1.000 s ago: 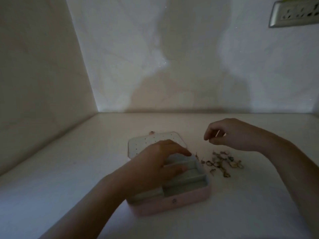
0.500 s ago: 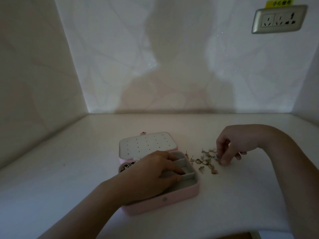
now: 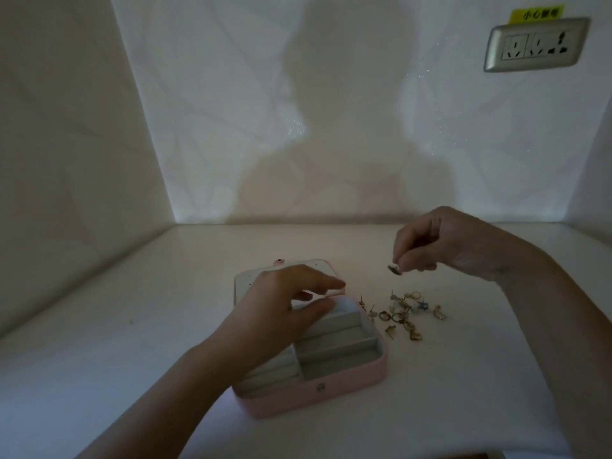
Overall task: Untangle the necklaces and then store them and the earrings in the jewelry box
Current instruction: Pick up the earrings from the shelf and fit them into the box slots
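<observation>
earrings (image 3: 404, 313) lie in a loose scatter on the counter (image 3: 132, 342), just beside the right wall of the jewelry box (image 3: 331, 385), between it and the counter's right edge. they look light, stiff and small: studs with thin posts and a few little hoops. they will likely skid on the smooth top and slip out of a flat grip. the safest hold is probably a fingertip pinch on the decorated head, leaving the post free for the holes in the lid (image 3: 243, 283).

the right hand (image 3: 440, 243) has its fingers curled downward, thumb and forefinger pinching one earring (image 3: 394, 269) in the air above the scatter, clear of the counter. the left hand (image 3: 284, 303) hovers over the back of the open box, fingers loosely stretched and apart, forefinger reaching along the hinge line, thumb near a divider. it holds nothing that shows, and i cannot tell whether it touches the box.

the box sits toward the counter's front edge, lid laid back behind it. no necklace can be made out in this dim light.
</observation>
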### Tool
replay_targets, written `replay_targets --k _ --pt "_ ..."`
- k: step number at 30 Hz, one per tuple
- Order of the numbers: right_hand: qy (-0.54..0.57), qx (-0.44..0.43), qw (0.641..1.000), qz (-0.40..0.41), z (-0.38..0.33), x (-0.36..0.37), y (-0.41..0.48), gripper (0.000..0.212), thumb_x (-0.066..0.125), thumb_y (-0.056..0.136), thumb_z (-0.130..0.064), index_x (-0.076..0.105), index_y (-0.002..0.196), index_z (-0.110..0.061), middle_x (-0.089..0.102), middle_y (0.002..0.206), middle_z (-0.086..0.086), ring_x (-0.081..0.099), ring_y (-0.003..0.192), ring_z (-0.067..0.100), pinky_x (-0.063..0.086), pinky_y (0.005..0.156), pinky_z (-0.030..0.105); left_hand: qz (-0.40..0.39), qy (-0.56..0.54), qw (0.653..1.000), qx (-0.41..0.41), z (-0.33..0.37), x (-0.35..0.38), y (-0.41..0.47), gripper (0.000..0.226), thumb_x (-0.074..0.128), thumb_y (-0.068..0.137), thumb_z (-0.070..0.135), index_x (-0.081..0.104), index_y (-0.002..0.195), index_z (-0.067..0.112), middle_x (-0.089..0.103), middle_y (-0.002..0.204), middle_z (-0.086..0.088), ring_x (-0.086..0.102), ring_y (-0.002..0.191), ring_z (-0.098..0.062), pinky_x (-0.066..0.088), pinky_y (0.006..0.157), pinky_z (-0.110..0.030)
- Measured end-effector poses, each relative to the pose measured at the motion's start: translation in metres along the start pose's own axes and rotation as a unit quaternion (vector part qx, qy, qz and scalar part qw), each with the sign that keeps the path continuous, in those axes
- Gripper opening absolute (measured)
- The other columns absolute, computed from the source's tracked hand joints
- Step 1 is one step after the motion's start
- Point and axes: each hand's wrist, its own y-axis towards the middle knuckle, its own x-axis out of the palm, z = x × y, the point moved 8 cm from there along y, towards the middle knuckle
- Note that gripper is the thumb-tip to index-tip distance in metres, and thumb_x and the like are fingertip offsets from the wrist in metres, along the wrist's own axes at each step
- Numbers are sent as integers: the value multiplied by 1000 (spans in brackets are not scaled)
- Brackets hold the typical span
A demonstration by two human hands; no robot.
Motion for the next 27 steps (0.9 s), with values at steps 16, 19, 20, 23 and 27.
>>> replay_targets --k 16,19,20,23,27 --pt "234 -46 968 80 7 76 31 4 72 63 -17 72 60 -18 60 54 -1 51 48 5 41 48 14 93 -140 986 -7 3 -34 -3 24 80 72 14 69 91 23 73 85 7 70 78 -3 53 74 -14" --pt "270 -40 958 90 7 82 32 3 74 58 -19 72 57 -18 57 51 0 48 46 6 39 46 14 96 -115 989 15 7 -39 -6 27 80 71 16 68 94 24 72 85 8 69 77 -3 53 74 -13" --pt "270 -40 958 87 7 85 32 5 76 57 -21 72 57 -18 56 51 0 47 46 6 39 46 14 98 -105 989 26 9 -40 -7 27 80 70 19 68 94 25 72 84 8 69 77 -3 53 75 -13" --pt "257 -36 962 86 9 91 32 15 85 63 -20 71 58 -18 55 51 1 46 45 7 38 45 15 107 -96 989 44 12 -42 -8 27 78 69 23 69 95 26 73 82 8 70 76 -2 53 76 -13" --pt "228 -43 967 107 4 91 30 26 70 68 -36 67 74 -10 59 56 -1 48 47 9 38 46 18 101 -88 991 23 14 -46 -7 25 76 74 17 70 95 27 74 81 8 70 74 -2 52 73 -12"
